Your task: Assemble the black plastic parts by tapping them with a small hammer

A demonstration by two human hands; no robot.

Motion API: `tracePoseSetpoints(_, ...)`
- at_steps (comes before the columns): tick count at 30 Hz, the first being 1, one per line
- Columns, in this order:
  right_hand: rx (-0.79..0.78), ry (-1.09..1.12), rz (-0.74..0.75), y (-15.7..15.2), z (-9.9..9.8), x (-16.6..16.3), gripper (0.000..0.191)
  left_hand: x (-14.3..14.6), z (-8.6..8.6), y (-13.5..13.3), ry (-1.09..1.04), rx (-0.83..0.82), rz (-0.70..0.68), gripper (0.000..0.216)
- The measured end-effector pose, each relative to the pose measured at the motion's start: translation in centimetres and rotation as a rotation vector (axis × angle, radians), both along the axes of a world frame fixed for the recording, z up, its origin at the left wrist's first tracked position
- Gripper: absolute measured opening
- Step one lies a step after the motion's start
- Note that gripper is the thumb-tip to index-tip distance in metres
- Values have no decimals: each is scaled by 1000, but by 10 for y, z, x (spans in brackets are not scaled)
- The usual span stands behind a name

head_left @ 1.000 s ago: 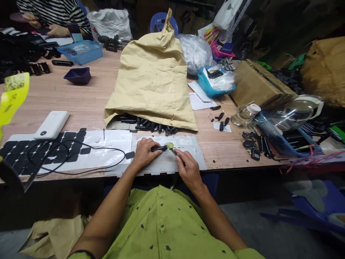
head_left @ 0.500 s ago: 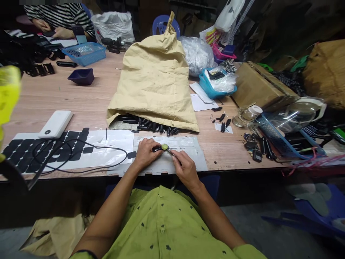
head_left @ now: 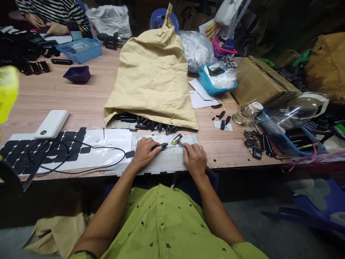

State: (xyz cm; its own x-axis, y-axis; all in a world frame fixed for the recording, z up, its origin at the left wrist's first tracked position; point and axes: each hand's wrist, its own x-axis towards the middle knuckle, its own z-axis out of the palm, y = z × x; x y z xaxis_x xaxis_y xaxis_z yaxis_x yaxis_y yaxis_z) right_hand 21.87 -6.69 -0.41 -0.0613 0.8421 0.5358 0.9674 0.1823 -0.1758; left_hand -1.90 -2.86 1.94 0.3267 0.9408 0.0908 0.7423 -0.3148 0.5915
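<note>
My left hand [head_left: 145,151] is closed on a slim black part [head_left: 162,145], its tip sticking out to the right over a pale work mat [head_left: 159,162]. In my right hand [head_left: 195,159] is the metal handle of a small hammer [head_left: 177,140] with a yellow-green face. The hammer head lies to the right of the black part, apart from it. Just beyond the mat, several similar black parts [head_left: 153,126] spill from the mouth of a beige cloth bag [head_left: 153,75].
At left, a white power bank [head_left: 52,124] with a black cable [head_left: 99,146] rests on a sheet of black stickers [head_left: 70,144]. A purple tray [head_left: 77,74] and blue basket [head_left: 80,50] stand farther back. On the right are a glass jug [head_left: 299,109] and a cardboard box [head_left: 262,84]. Another person [head_left: 54,18] sits opposite.
My right hand has moved right with the hammer, and the hammer head has left its place over the black part. My left hand stays almost where it was, holding the part.
</note>
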Motion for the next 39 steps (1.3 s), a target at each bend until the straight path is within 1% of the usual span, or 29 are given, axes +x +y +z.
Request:
tracePoseSetpoints(5, 14, -30, -25, -2, 1, -6, 26, -3, 2, 1, 2, -11, -8, 34)
tracePoseSetpoints(7, 8, -29, -27, -2, 3, -7, 26, -3, 4, -2, -20, -21, -40, 33)
tracePoseSetpoints(9, -1, -29, -29, -2, 4, -8, 26, -2, 8, -10, -65, -37, -136, 31)
tracePoseSetpoints(13, -22, -22, -29, -3, 6, -8, 26, 2, 13, -34, -113, -67, -460, 21)
tracePoseSetpoints(15, -22, -19, -25, -3, 7, -8, 26, 4, 12, -45, -78, -45, -541, 15)
tracePoseSetpoints(17, -5, -34, -26, -3, 7, -8, 25, 6, 10, -54, -24, -11, -544, 13)
tracePoseSetpoints(20, 31, -70, -31, -2, 7, -8, 24, 8, 6, -61, 21, 18, -530, 19)
tracePoseSetpoints(23, 51, -86, -35, -2, 6, -9, 24, 6, 4, -56, -27, 32, -531, 30)
tracePoseSetpoints(24, 55, -87, -35, -2, 6, -9, 24, 4, 4, -50, -54, 40, -502, 31)
tracePoseSetpoints(25, 57, -87, -34, -2, 6, -9, 23, 1, 4, -42, -76, 53, -440, 30)
tracePoseSetpoints(26, 60, -85, -31, -2, 6, -9, 23, -3, 5, -32, -87, 70, -342, 29)
tracePoseSetpoints(30, 61, -69, -24, -1, 3, -9, 23, -24, 8, 21, -10, 157, 209, 32)
tracePoseSetpoints(31, 58, -66, -26, -1, 3, -9, 23, -29, 8, 33, 26, 167, 308, 34)
tracePoseSetpoints(32, 55, -64, -27, 0, 2, -9, 23, -32, 9, 44, 64, 168, 375, 35)
tracePoseSetpoints(33, 52, -62, -26, 0, 2, -9, 23, -34, 10, 52, 102, 162, 411, 36)
tracePoseSetpoints(35, 54, -59, -22, 0, 1, -9, 23, -34, 10, 62, 171, 143, 421, 34)
tracePoseSetpoints(39, 76, -64, -18, 1, 2, -10, 21, -32, 10, 61, 243, 118, 398, 26)
